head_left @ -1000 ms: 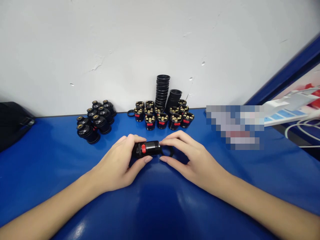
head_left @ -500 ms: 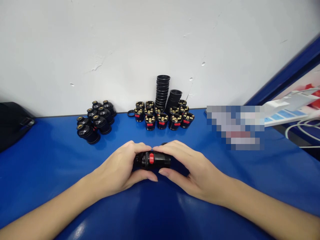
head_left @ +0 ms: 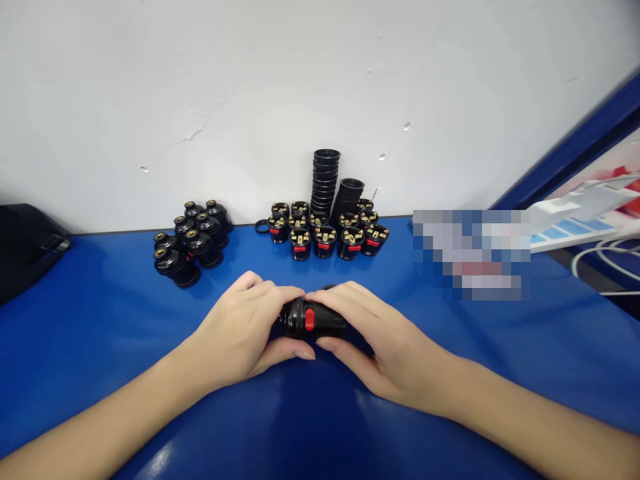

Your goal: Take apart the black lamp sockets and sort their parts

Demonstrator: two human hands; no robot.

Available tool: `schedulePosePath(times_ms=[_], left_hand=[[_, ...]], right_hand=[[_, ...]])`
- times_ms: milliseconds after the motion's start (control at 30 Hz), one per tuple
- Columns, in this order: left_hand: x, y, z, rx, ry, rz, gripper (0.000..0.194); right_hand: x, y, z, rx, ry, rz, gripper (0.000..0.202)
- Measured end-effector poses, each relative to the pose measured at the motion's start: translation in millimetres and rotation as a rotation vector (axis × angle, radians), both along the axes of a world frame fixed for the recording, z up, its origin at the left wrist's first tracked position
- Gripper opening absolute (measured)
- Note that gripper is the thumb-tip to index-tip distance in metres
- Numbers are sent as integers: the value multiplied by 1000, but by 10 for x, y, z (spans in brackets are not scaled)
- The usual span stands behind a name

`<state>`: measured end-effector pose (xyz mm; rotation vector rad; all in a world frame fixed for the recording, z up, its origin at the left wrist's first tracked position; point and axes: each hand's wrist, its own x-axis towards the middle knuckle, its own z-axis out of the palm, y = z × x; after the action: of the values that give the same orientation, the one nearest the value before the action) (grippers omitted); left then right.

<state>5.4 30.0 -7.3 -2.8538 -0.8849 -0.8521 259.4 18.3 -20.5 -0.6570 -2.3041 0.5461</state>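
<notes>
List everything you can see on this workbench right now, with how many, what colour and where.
lamp socket: one, black with a red switch, lying sideways between both hands at the table's middle.
socket caps: about eight, black with brass tops, clustered at back left.
socket inserts: about a dozen, black with brass terminals and red tabs, back centre.
threaded rings: two stacks, black, against the wall behind the inserts.
loose ring: one, black, left of the inserts.
bag: one, black, far left.
power strip: one, white, far right.
table: one, blue.
left hand: grips the socket's left end.
right hand: grips its right end.
</notes>
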Motion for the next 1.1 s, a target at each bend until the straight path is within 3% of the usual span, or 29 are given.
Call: schedulePosePath(times_ms=[100, 200, 633, 767, 933, 1033, 1100], left_hand=[[10, -2, 24, 136, 94, 10, 53], [13, -4, 36, 166, 128, -6, 50], [-14, -71, -34, -272, -75, -40, 37], [-5, -70, -50, -402, -152, -56, 43], [3, -52, -46, -401, -136, -31, 41], [-8, -35, -24, -359, -220, -41, 20], [-21, -15, -12, -326, -301, -103, 37]], right_hand=[[-7, -10, 17, -8, -35, -4, 31], [-13, -22, 27, 1, -79, -8, 28], [-59, -82, 21, 160, -123, -41, 25], [-65, -82, 24, 234, -112, -36, 31], [-53, -56, 3, 225, -49, -27, 32], [-47, -30, -2, 156, -17, -9, 29], [-35, -12, -7, 122, 8, -18, 27]])
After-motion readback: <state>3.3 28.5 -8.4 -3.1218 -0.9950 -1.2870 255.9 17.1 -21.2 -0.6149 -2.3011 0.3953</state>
